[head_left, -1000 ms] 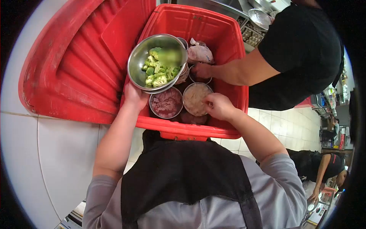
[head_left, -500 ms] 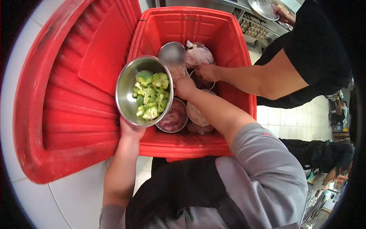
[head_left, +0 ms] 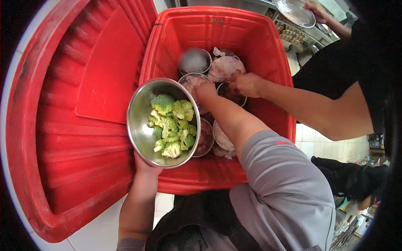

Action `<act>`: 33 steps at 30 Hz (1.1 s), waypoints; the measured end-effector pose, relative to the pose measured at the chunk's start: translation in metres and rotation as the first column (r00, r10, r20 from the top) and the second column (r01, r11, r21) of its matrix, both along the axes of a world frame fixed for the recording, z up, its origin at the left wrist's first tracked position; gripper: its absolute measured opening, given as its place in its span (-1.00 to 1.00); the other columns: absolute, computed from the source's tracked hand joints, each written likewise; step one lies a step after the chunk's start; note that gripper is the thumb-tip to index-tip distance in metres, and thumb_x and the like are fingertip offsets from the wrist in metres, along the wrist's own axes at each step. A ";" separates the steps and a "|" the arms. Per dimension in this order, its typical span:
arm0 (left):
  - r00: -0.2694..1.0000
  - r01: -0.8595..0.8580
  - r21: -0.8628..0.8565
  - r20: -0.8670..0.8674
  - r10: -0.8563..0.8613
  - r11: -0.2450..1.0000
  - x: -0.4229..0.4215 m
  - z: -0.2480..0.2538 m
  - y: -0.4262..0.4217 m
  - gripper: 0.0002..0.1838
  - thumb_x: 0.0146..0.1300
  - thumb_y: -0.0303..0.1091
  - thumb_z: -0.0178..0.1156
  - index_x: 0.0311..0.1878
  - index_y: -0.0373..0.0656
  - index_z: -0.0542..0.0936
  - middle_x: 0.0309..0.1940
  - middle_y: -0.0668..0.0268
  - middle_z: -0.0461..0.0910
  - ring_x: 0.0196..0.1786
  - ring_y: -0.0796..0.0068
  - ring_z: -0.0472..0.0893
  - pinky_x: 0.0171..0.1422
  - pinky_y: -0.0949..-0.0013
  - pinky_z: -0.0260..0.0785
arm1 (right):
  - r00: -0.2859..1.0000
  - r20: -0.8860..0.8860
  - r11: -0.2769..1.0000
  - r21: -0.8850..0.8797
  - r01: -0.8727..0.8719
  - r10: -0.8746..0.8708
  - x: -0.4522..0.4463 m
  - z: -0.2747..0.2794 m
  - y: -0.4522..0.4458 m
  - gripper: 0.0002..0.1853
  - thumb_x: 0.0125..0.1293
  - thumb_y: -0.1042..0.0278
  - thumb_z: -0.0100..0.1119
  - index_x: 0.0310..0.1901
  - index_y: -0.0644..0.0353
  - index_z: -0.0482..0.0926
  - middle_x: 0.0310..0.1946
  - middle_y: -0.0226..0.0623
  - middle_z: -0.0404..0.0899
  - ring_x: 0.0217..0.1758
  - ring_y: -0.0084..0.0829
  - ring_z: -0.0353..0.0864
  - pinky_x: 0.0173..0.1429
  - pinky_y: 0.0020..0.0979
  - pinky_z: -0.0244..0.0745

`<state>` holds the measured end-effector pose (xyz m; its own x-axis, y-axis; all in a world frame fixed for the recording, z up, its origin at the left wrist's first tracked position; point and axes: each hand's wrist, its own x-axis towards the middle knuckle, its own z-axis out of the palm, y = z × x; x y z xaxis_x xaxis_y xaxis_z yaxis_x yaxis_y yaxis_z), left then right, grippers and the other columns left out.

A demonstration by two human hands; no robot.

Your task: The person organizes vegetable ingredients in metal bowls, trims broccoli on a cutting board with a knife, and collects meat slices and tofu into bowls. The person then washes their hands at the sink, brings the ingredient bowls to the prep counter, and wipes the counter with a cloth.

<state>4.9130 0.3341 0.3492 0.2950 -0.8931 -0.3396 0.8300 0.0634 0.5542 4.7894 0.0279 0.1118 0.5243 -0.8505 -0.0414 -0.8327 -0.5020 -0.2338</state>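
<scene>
My left hand (head_left: 146,165) grips a steel bowl (head_left: 136,113) from below, tilted toward me beside the open red bin. Several broccoli florets (head_left: 169,129) lie in it. My right hand (head_left: 206,93) reaches down into a round metal bowl of pale pink raw meat (head_left: 191,83) inside the bin. Its fingers are hidden, so their grip does not show. To its right, another person's hand (head_left: 247,85) dips into a neighbouring metal bowl (head_left: 236,99). A bowl of darker red meat (head_left: 204,140) is partly covered by the broccoli bowl.
The red bin (head_left: 188,178) has its lid (head_left: 104,83) swung open on the left. Inside are a knotted plastic bag (head_left: 226,68) and a metal bowl with blurred contents (head_left: 196,60). A co-worker's other hand holds a metal bowl (head_left: 295,12); another person (head_left: 356,175) stands farther right.
The broccoli bowl has come down slightly and appears larger. My right hand has moved further into the bowl of pale meat. The co-worker's hand remains at the neighbouring bowl. The view has shifted.
</scene>
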 end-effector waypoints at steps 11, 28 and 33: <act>0.998 0.059 -0.106 0.032 -0.055 0.993 -0.005 0.006 -0.006 -0.38 0.48 0.04 -0.14 0.45 -0.15 0.26 0.37 0.16 0.38 0.36 0.15 0.44 0.44 0.02 0.31 | 0.983 -0.019 0.887 0.433 -0.159 0.185 -0.007 0.104 -0.027 -0.61 0.15 -0.03 0.27 -0.16 0.10 0.74 -0.24 -0.08 0.73 -0.18 -0.12 0.73 -0.03 -0.14 0.60; 0.997 0.074 -0.079 0.027 -0.072 0.994 0.000 0.006 -0.020 -0.37 0.49 0.01 -0.14 0.47 -0.18 0.21 0.39 0.13 0.35 0.39 0.15 0.41 0.47 0.03 0.28 | 0.989 -0.027 0.942 0.309 -0.132 0.147 0.004 0.059 0.015 -0.66 0.06 0.22 0.32 -0.09 0.07 0.73 -0.04 -0.07 0.70 0.03 -0.07 0.70 0.09 -0.11 0.58; 0.986 0.025 -0.031 0.163 -0.019 0.999 0.002 0.009 -0.020 -0.41 0.51 -0.01 -0.15 0.46 -0.17 0.24 0.38 0.18 0.37 0.37 0.23 0.43 0.46 0.10 0.28 | 0.999 0.023 0.945 0.325 -0.029 0.023 -0.002 0.063 0.025 -0.64 0.16 0.04 0.23 -0.07 -0.02 0.72 -0.01 -0.09 0.68 0.09 -0.04 0.66 0.15 -0.09 0.54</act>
<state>4.9150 0.3144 0.3583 0.3242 -0.9099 -0.2588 0.7304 0.0669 0.6797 4.7878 0.0525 0.1748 0.5494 -0.7786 -0.3034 -0.8144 -0.4177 -0.4029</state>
